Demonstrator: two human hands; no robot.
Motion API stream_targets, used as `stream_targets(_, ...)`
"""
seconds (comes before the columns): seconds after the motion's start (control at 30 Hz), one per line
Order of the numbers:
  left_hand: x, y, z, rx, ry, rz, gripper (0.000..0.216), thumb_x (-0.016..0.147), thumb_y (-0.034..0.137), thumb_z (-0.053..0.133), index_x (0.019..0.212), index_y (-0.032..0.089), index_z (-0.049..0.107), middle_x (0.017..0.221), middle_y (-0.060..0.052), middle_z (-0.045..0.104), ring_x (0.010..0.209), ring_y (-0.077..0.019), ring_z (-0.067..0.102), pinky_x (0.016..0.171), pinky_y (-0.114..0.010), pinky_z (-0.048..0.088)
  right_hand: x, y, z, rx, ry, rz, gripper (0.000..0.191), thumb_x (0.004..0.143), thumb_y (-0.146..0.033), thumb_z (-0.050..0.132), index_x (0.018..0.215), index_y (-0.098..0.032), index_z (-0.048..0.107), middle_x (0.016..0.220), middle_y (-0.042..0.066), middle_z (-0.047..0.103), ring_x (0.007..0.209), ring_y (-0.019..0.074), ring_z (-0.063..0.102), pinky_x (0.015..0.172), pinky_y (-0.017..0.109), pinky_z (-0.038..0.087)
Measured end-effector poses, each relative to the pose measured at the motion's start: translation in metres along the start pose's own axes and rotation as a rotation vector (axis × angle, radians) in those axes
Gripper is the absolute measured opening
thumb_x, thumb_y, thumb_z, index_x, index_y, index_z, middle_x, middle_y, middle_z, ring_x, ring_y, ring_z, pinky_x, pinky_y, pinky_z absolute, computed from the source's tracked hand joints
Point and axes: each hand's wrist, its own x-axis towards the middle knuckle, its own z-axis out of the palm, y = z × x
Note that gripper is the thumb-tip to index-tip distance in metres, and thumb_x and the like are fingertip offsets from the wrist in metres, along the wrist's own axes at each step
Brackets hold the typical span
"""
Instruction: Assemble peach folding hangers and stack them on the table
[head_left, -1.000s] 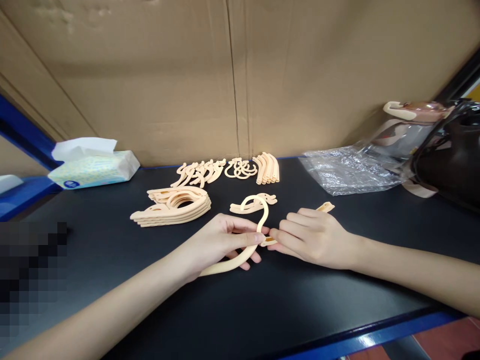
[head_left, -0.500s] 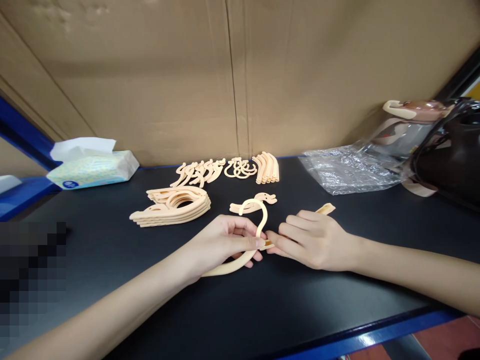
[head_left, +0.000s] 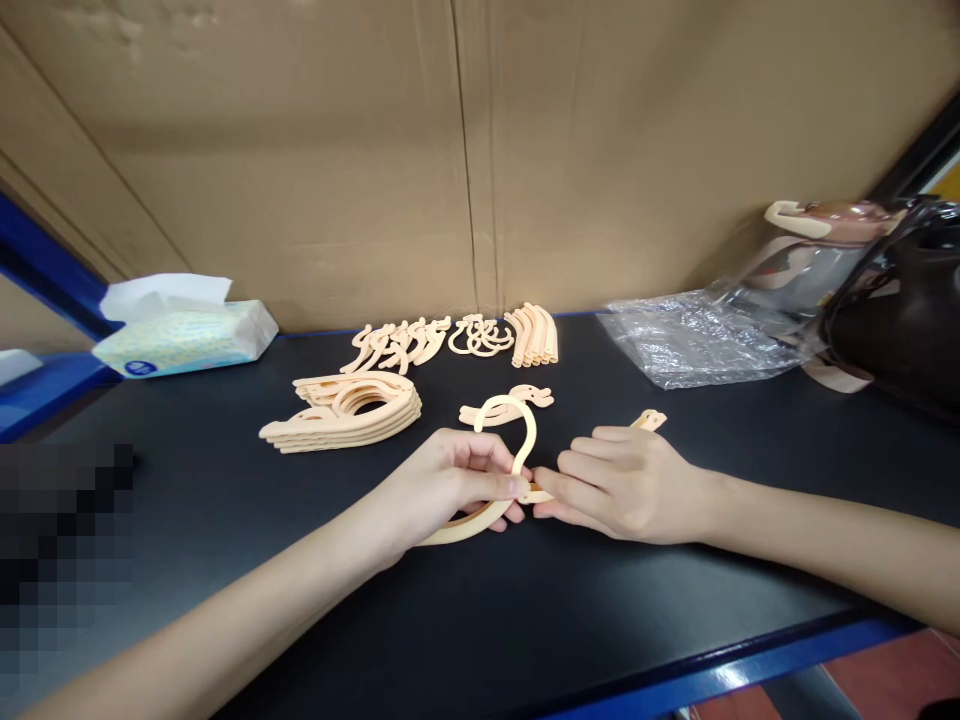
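My left hand [head_left: 457, 482] pinches a cream plastic hanger hook [head_left: 529, 430] at its base, the hook curving upward. A curved hanger arm [head_left: 472, 527] runs below the same fingers, partly hidden by the hand. My right hand [head_left: 626, 485] is closed around another cream hanger arm [head_left: 650, 419]. One end of that arm sticks out past the knuckles, and its other end meets the hook base at my left thumb. Whether the pieces are locked together there cannot be made out. Behind the hook lie a few loose hanger arms [head_left: 534, 397].
Stacked folded hangers [head_left: 345, 425] lie left of centre. Farther back are rows of curved arms [head_left: 405, 342], small hooks [head_left: 480, 337] and tube-like pieces [head_left: 534, 335]. A tissue pack [head_left: 187, 335] stands at left; a clear plastic bag [head_left: 697, 340], a bottle [head_left: 795, 265] and a dark bag [head_left: 900, 310] are at right.
The arm in my right hand has turned slightly, and the curved arm under my left hand has tilted a little. Both hands stay almost in place.
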Motion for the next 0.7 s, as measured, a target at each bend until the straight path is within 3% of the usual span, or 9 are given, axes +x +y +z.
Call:
stream_targets(0.23,-0.001,-0.004,0.004,0.062,0.041,0.063,0.019,0.072,0.029,0.067,0.068,0.013,0.058,0.063,-0.001,0.063,0.066,-0.0146,0.063,0.063,-0.025,0.05,-0.001,-0.001,0.0,0.012,-0.017,0.022,0.026,0.092,-0.033,0.048,0.077,-0.015,0.061,0.055,-0.004,0.049,0.049,0.0083,0.04,0.048,0.026,0.026)
stream_targets(0.43,-0.006,-0.011,0.012,0.38,0.112,0.244,0.028,0.088,0.036,0.045,0.078,0.015,0.061,0.069,0.0,0.061,0.058,-0.0111,0.057,0.057,-0.022,0.045,-0.003,0.0,0.002,0.034,-0.005,0.069,0.025,0.091,-0.033,0.049,0.08,-0.015,0.061,0.056,-0.004,0.053,0.05,0.0079,0.043,0.048,0.026,0.027)
stream_targets(0.57,-0.01,-0.013,0.015,0.602,0.193,0.235,0.035,0.092,0.038,0.035,0.079,0.018,0.062,0.067,0.0,0.062,0.055,-0.0107,0.053,0.053,-0.022,0.04,-0.002,-0.001,0.002,0.028,-0.004,0.08,0.025,0.092,-0.032,0.048,0.081,-0.014,0.062,0.057,-0.004,0.055,0.05,0.0076,0.045,0.048,0.026,0.028)
stream_targets(0.7,-0.012,-0.011,0.015,0.65,0.201,0.212,0.038,0.092,0.038,0.033,0.076,0.019,0.061,0.06,0.001,0.058,0.053,-0.0107,0.051,0.053,-0.021,0.039,-0.002,-0.002,0.002,0.045,0.001,0.084,0.025,0.091,-0.031,0.048,0.077,-0.014,0.061,0.057,-0.004,0.055,0.049,0.0076,0.045,0.048,0.026,0.028)
